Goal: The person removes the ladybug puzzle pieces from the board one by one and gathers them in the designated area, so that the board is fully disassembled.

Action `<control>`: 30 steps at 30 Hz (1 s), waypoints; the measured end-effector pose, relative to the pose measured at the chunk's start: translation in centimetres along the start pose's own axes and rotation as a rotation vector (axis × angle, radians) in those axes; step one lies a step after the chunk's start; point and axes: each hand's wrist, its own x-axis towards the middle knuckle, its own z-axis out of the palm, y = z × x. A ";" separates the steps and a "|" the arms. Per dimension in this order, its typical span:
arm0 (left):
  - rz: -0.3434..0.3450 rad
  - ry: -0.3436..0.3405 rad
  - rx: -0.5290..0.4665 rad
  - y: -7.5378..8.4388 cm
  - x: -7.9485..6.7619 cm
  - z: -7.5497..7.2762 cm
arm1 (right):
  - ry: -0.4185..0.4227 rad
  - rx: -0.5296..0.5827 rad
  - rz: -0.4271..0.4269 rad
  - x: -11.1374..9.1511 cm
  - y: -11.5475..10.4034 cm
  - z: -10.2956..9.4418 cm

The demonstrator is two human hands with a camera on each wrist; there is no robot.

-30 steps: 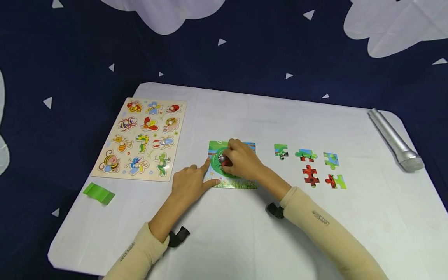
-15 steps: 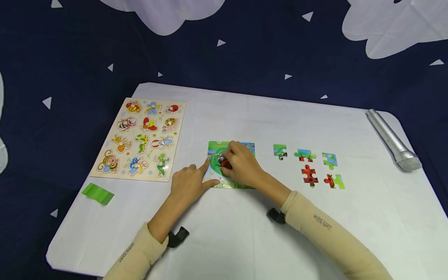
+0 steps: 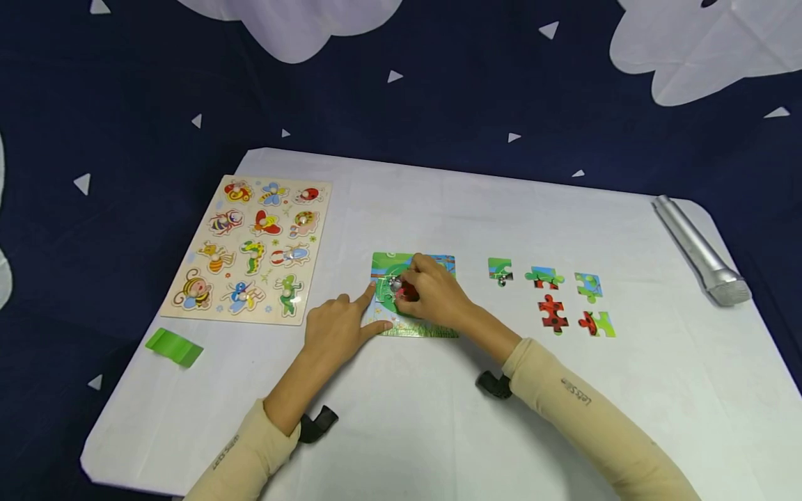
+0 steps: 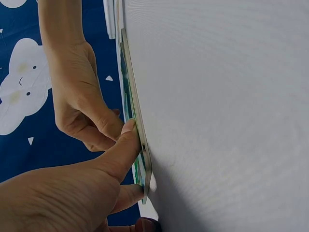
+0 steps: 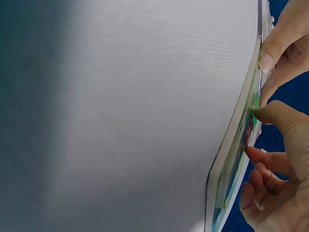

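We seemingly steadied the board (image 3: 416,329) by its left edge, left hand (image 3: 335,327) uncurled, while our right hand (image 3: 441,293) pinched a red piece (image 3: 407,291).

At centre, a green, blue and red puzzle board (image 3: 416,330); right of centre, a black-spotted red piece (image 3: 554,321); top, navy cloth (image 3: 464,125) with white clouds (image 3: 294,31).

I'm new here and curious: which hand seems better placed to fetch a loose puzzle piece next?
Probably the right hand: it is nearer the loose puzzle pieces, which lie right of the small puzzle board, while the left hand touches the board's left side.
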 end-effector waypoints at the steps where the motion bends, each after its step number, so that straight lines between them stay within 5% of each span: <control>1: 0.001 0.000 0.000 0.0 0.0 0.0 | -0.003 -0.001 -0.002 0.0 0.0 0.0; 8: 0.002 -0.012 0.007 0.0 -0.1 -0.2 | 0.010 -0.037 0.023 0.4 -0.6 0.2; 17: -0.003 -0.009 -0.009 0.0 -0.1 -0.2 | 0.017 -0.112 0.228 1.5 -3.1 0.8; 30: 0.001 -0.006 -0.022 0.0 -0.1 -0.1 | 0.007 -0.055 0.335 1.5 -4.1 0.7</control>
